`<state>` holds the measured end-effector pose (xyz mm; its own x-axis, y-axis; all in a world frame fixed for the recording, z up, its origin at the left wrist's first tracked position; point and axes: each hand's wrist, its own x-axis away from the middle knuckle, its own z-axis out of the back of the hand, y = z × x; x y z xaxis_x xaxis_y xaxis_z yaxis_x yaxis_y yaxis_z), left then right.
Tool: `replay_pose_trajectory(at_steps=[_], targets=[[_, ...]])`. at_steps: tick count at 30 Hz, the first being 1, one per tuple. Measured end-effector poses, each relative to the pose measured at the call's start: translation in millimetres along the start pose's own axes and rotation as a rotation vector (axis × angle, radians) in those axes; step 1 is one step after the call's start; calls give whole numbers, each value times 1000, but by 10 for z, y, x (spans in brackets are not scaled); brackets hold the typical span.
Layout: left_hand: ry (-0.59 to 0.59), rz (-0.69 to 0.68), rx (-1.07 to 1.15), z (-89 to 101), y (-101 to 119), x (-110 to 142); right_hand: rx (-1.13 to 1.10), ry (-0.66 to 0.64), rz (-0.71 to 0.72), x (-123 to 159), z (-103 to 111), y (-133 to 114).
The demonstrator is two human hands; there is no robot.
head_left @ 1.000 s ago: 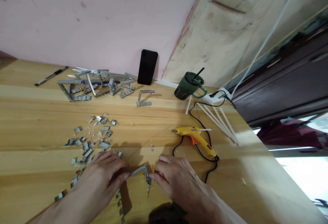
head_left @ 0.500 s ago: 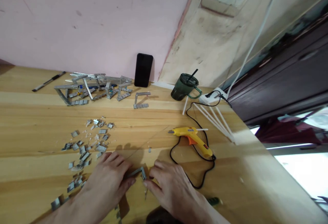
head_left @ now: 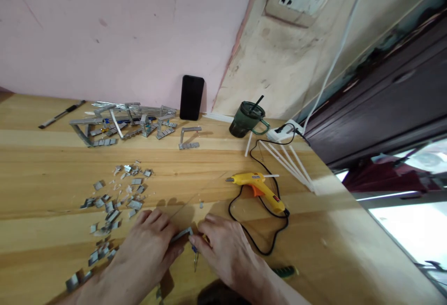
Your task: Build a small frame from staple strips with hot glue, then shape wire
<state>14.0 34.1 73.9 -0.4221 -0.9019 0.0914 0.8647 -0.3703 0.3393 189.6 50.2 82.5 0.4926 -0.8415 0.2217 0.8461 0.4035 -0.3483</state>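
Observation:
My left hand [head_left: 152, 244] is closed on one end of a bent grey metal strip [head_left: 181, 234], which sticks out between thumb and fingers. My right hand [head_left: 223, 244] pinches the strip's bent corner from the other side. Below the right thumb, a thin pointed metal piece [head_left: 195, 259] with a bit of blue points toward me; its upper part is hidden by the fingers. Left of my left hand lie several small grey metal pieces [head_left: 111, 215]. A yellow glue gun [head_left: 258, 186] with an orange trigger rests beyond my right hand.
Bent metal frames [head_left: 101, 132] and a pen [head_left: 62, 114] lie along the wall. A black phone [head_left: 192, 98] leans there. At the right are a green mug [head_left: 246, 119], white glue sticks [head_left: 289, 165], a power strip [head_left: 286, 130] and a looping black cord [head_left: 256, 247]. A dark green object [head_left: 284, 271] lies by my right forearm.
The whole view has shifted slightly to the left. My right thumb has shifted a little over the strip's corner, and some blue now shows below it. Both hands keep their hold.

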Motion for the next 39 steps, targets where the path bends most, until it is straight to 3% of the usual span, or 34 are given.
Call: replay_pose_trajectory(at_steps=[26,39], targets=[[-78,71,81,-4,1,23,-11,128,2,2,-311,-34],[-123,73,73,-48,-17,28,2,165,48,10,-293,-63]])
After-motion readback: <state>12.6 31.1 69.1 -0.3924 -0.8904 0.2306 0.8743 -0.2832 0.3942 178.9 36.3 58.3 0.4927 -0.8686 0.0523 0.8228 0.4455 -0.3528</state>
